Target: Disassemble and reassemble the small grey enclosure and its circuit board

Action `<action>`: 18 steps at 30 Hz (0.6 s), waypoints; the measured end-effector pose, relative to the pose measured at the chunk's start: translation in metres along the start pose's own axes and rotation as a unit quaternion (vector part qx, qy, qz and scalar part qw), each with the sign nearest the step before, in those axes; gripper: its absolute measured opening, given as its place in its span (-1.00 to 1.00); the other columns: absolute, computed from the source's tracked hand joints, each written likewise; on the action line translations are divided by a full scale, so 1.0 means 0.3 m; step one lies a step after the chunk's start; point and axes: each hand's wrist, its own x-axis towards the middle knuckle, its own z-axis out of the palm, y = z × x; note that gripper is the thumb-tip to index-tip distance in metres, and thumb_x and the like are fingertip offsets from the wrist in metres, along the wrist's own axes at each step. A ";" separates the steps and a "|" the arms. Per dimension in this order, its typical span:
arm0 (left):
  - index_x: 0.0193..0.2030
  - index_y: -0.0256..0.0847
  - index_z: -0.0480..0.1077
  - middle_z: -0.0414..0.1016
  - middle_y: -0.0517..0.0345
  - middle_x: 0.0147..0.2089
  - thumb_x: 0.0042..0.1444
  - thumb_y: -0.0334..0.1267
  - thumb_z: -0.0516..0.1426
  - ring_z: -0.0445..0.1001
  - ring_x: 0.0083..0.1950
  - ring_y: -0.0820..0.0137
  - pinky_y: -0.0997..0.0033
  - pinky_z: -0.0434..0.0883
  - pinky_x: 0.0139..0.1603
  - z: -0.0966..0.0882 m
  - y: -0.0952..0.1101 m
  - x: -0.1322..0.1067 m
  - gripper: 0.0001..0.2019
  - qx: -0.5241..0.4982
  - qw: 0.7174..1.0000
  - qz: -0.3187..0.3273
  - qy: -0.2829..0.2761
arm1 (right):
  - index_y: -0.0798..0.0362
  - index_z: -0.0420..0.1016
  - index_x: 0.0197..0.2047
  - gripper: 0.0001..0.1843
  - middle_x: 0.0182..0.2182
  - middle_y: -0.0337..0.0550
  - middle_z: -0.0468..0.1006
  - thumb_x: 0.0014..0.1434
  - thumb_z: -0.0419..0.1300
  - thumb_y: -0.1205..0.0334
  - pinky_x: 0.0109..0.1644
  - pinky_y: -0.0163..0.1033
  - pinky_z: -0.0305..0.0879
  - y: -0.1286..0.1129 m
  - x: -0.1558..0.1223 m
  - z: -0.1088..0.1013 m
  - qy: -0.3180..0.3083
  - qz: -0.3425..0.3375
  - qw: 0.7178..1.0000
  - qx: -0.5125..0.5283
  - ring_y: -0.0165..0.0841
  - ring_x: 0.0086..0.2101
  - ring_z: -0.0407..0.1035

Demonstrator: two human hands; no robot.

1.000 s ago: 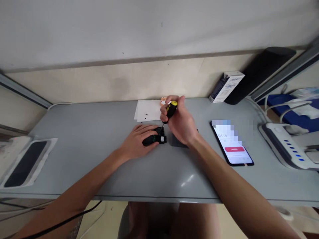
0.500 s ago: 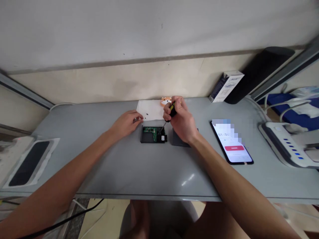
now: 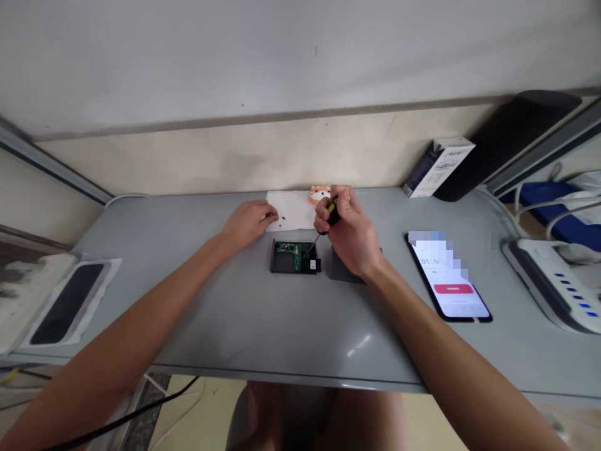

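A small black case (image 3: 284, 264) lies open in the middle of the grey table (image 3: 263, 326), with a green circuit board (image 3: 291, 250) inside. My right hand (image 3: 350, 235) is closed round a yellow-and-black screwdriver (image 3: 330, 214), whose tip points down at the board's right end. My left hand (image 3: 248, 222) rests at the edge of a white paper sheet (image 3: 293, 210) behind the case, fingertips pinched together; what they hold is too small to make out. A few tiny dark screws lie on the paper. A flat dark cover (image 3: 340, 270) sits under my right wrist.
A lit phone (image 3: 451, 285) lies to the right, a power strip (image 3: 554, 282) beyond it. A white box (image 3: 439, 166) and a black cylinder (image 3: 507, 134) stand at the back right. A dark phone on white wrapping (image 3: 66, 304) lies far left. An orange figure (image 3: 320, 193) sits behind the paper.
My left hand left the case and moved back to the paper's edge, which uncovered the circuit board. My right hand stayed over the case with the screwdriver.
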 end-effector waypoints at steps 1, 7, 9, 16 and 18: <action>-0.13 -0.17 0.64 0.67 0.00 -0.13 0.39 -0.18 0.07 0.60 -0.11 0.17 0.17 0.51 -0.04 0.002 -0.003 0.005 -0.70 -0.007 1.000 -0.001 -0.003 | -0.10 0.26 -0.29 -0.57 -0.40 -0.29 0.17 0.24 0.36 -0.17 -0.37 -0.26 0.20 0.000 0.000 -0.001 -0.003 -0.001 1.000 -0.001 -0.39 -0.40 0.14; 0.02 -0.17 0.61 0.69 0.04 -0.06 0.49 -0.08 -0.02 0.60 -0.09 0.24 0.22 0.52 -0.01 -0.019 0.101 -0.093 -0.61 -0.097 0.987 -0.060 0.114 | -0.10 0.31 -0.30 -0.61 -0.34 -0.24 0.30 0.29 0.31 -0.18 -0.29 -0.20 0.29 0.001 -0.008 -0.005 -0.008 -0.020 0.999 -0.026 -0.38 -0.39 0.22; 0.06 -0.14 0.60 0.68 0.05 0.01 0.50 -0.03 0.00 0.58 0.05 0.21 0.19 0.49 0.13 -0.007 0.175 -0.152 -0.62 -0.101 0.989 -0.022 0.110 | -0.08 0.38 -0.29 -0.63 -0.31 -0.21 0.36 0.32 0.28 -0.18 -0.22 -0.18 0.33 -0.003 -0.014 -0.005 -0.016 -0.033 0.998 -0.050 -0.37 -0.36 0.28; 0.23 -0.08 0.48 0.61 0.02 0.23 0.39 -0.04 0.22 0.53 0.28 0.11 -0.03 0.27 0.42 0.110 0.270 -0.222 -0.65 -0.091 0.994 0.051 0.026 | -0.13 0.38 -0.16 -0.62 -0.43 -0.27 0.29 0.37 0.16 -0.27 -0.30 -0.20 0.31 0.006 -0.015 0.011 -0.014 -0.019 1.000 -0.020 -0.36 -0.45 0.21; 0.12 -0.08 0.51 0.63 0.03 0.20 0.38 -0.07 0.22 0.55 0.25 0.13 -0.03 0.27 0.40 0.129 0.257 -0.220 -0.74 -0.100 0.993 0.046 0.042 | -0.12 0.28 -0.23 -0.56 -0.46 -0.31 0.22 0.33 0.19 -0.31 -0.38 -0.23 0.25 0.013 -0.011 0.018 -0.003 -0.023 1.000 -0.017 -0.38 -0.49 0.14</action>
